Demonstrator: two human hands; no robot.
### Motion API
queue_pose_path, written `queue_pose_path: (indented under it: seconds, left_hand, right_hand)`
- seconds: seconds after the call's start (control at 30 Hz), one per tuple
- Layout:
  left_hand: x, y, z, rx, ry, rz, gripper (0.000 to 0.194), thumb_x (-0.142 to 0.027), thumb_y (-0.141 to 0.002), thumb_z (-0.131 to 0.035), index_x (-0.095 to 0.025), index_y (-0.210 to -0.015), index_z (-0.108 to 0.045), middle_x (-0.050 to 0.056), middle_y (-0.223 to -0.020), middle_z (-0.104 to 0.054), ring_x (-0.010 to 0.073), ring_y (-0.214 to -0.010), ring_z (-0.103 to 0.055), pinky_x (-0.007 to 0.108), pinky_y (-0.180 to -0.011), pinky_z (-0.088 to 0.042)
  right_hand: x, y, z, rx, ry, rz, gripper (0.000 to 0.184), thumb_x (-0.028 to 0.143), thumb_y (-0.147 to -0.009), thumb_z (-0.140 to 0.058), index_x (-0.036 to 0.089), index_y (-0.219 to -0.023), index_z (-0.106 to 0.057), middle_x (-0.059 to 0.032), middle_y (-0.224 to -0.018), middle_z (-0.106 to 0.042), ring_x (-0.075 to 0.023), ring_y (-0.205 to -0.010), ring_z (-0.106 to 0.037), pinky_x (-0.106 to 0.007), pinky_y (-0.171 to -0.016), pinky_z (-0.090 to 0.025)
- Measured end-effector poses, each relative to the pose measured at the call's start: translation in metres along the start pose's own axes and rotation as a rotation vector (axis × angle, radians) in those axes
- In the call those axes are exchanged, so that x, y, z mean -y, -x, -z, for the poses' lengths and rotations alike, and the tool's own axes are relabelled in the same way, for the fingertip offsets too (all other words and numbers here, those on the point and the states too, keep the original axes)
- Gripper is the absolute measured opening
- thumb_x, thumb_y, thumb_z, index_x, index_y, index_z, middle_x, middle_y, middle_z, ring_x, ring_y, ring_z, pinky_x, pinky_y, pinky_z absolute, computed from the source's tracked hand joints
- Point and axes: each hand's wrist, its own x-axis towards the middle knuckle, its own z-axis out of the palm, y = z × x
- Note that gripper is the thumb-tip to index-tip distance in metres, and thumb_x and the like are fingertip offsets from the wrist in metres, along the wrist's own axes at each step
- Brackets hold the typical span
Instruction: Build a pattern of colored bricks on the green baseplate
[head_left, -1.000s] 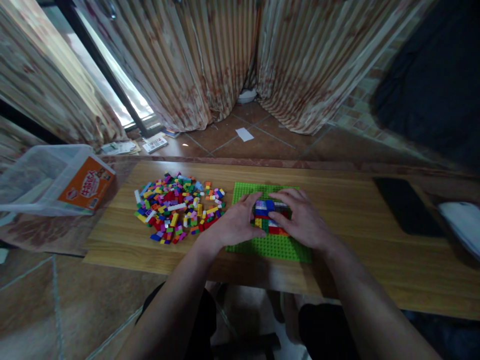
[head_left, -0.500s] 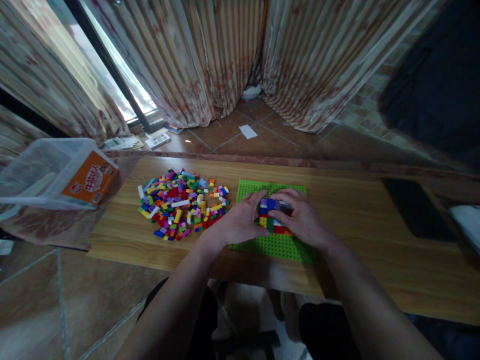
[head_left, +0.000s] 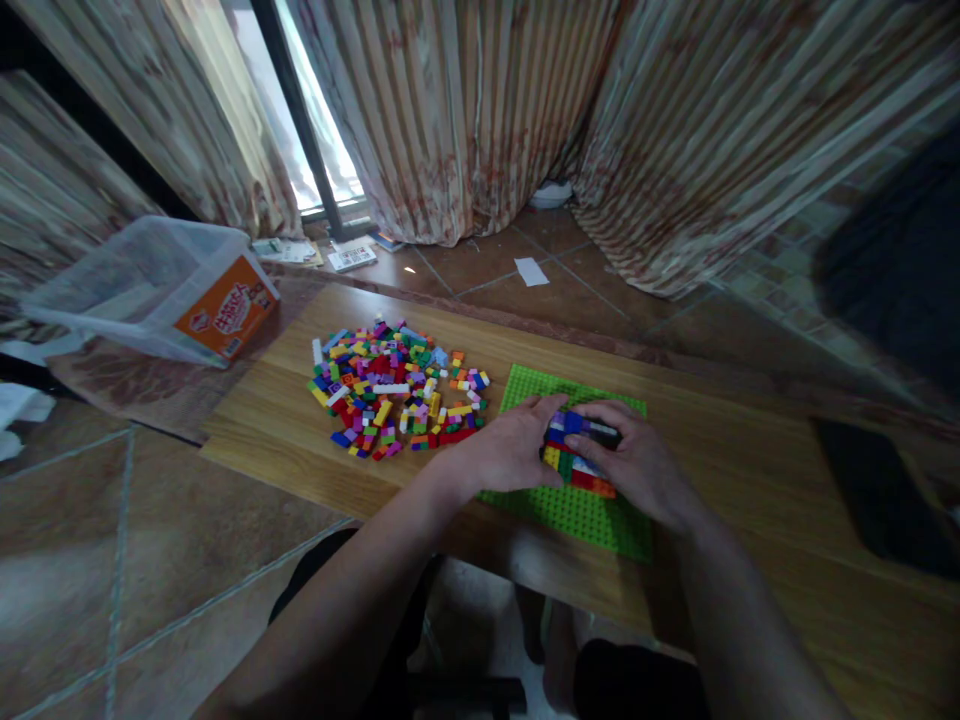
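On a green studded baseplate (head_left: 581,518) stands a low block of joined toy bricks (head_left: 574,462) in yellow, green, red, white and blue. A blue brick (head_left: 574,424) shows on top, between my two hands. My left hand (head_left: 517,445) curves around the left side of the build, thumb and fingers against it. From the right, my right hand (head_left: 634,455) grips the build, with its thumb on the top near the blue brick and its fingers over the far side. The far edge of the build is partly hidden by my fingers.
Left of the baseplate a heap of loose coloured bricks (head_left: 390,390) lies on the wooden table (head_left: 270,420). A clear plastic bin (head_left: 142,290) with an orange label stands beyond the table's left end. A flat black object (head_left: 877,490) lies at the right.
The view has turned left, so the table and everything on it appear shifted right and tilted. Both hands keep about the same hold on the brick build.
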Motion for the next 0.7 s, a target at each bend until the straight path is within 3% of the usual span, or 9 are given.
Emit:
queue_pose_path:
  seconds: [0.43, 0.7]
  left_hand:
    - [0.0000, 0.0017, -0.0013, -0.026, 0.009, 0.022, 0.090, -0.022, -0.060, -0.081, -0.013, -0.139, -0.039, 0.018, -0.133, -0.053, 0.0306, -0.121, -0.054, 0.046, -0.104, -0.043]
    - [-0.0037, 0.0023, -0.0007, 0.011, -0.051, 0.027, 0.090, -0.021, -0.064, -0.077, -0.010, -0.142, -0.035, 0.020, -0.137, -0.050, 0.0311, -0.120, -0.055, 0.044, -0.100, -0.046]
  right_hand:
    - [0.0040, -0.0051, -0.0001, 0.015, 0.011, -0.046, 0.027, 0.034, -0.076, -0.068, 0.022, -0.100, -0.069, -0.0073, -0.098, -0.065, -0.0240, -0.092, -0.062, -0.043, -0.085, -0.048]
    - [-0.0022, 0.0002, -0.0068, -0.025, 0.018, -0.015, 0.030, 0.037, -0.078, -0.064, 0.024, -0.105, -0.068, -0.0065, -0.102, -0.065, -0.0240, -0.098, -0.060, -0.044, -0.091, -0.046]
